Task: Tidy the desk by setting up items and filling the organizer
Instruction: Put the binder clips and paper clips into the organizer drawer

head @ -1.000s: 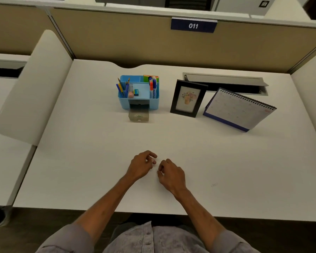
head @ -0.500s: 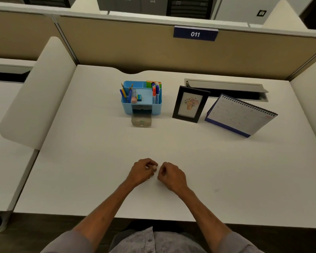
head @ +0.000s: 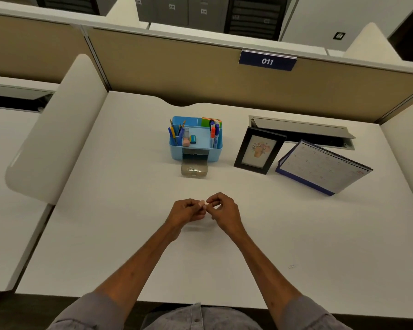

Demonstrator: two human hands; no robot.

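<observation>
My left hand (head: 186, 210) and my right hand (head: 223, 210) meet just above the white desk (head: 129, 234), in front of me. Their fingertips pinch a small pale pink item (head: 203, 204) between them; what it is, is too small to tell. Farther back stands the blue organizer (head: 196, 152) with pens, pencils and erasers in its compartments. Its small clear drawer (head: 194, 169) is pulled out at the front, with something small inside. To the organizer's right, a black photo frame (head: 259, 150) and a desk calendar (head: 320, 166) stand upright.
An open cable tray (head: 301, 128) lies behind the frame and calendar. A tiny clip-like thing (head: 292, 266) lies on the desk at the near right. White side dividers (head: 55, 129) and a tan partition (head: 200, 75) bound the desk.
Both hands have lifted off the desk and come together at the fingertips, with the pale item now showing between them. The camera has tilted up a little.
</observation>
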